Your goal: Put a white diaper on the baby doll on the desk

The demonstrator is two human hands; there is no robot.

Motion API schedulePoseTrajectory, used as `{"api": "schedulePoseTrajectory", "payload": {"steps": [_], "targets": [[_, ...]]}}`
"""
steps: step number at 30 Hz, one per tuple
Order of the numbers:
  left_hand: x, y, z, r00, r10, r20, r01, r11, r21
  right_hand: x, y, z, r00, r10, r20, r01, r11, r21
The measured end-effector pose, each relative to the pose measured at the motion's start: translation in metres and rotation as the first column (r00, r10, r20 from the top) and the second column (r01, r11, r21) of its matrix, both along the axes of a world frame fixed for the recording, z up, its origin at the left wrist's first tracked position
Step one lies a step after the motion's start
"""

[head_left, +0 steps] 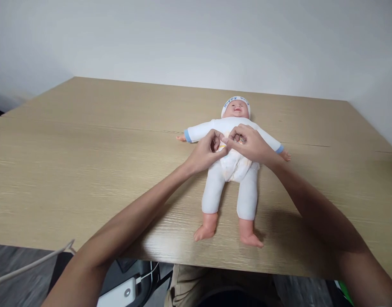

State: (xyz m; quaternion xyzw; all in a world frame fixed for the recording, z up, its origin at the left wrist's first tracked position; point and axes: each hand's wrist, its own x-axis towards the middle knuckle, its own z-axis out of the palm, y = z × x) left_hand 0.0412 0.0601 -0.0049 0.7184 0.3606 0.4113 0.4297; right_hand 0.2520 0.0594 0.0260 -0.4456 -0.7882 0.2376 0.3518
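A baby doll (231,170) in a white suit with blue cuffs and a white cap lies on its back on the wooden table (87,149), head away from me, bare feet toward me. A white diaper (234,167) covers its belly. My left hand (207,150) and my right hand (247,143) meet over the doll's waist. Both have curled fingers pinching at the diaper's top edge, fingertips touching each other.
The table's near edge runs just below the doll's feet. Under it are a white charger (119,294) with a cable (32,264) and my lap. A plain wall stands behind the table.
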Motion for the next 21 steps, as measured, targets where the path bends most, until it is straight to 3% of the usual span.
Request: {"api": "schedulePoseTrajectory", "payload": {"steps": [8, 13, 18, 21], "targets": [[-0.003, -0.001, -0.003, 0.999, -0.032, 0.019, 0.032, 0.999, -0.026, -0.004, 0.001, -0.008, 0.997, -0.082, 0.012, 0.082, 0.997, -0.002], [-0.004, -0.004, -0.001, 0.995, 0.023, -0.093, -0.015, 0.996, 0.086, -0.009, -0.007, -0.006, 0.982, -0.179, -0.06, 0.182, 0.982, 0.046], [-0.023, -0.052, 0.012, 0.941, 0.21, -0.266, -0.103, 0.924, 0.367, 0.003, -0.062, 0.001, 0.959, -0.268, -0.089, 0.282, 0.89, 0.36], [-0.038, -0.091, 0.016, 0.931, 0.124, -0.343, 0.034, 0.907, 0.419, 0.017, -0.109, -0.005, 0.979, -0.202, 0.007, 0.187, 0.918, 0.349]]}}
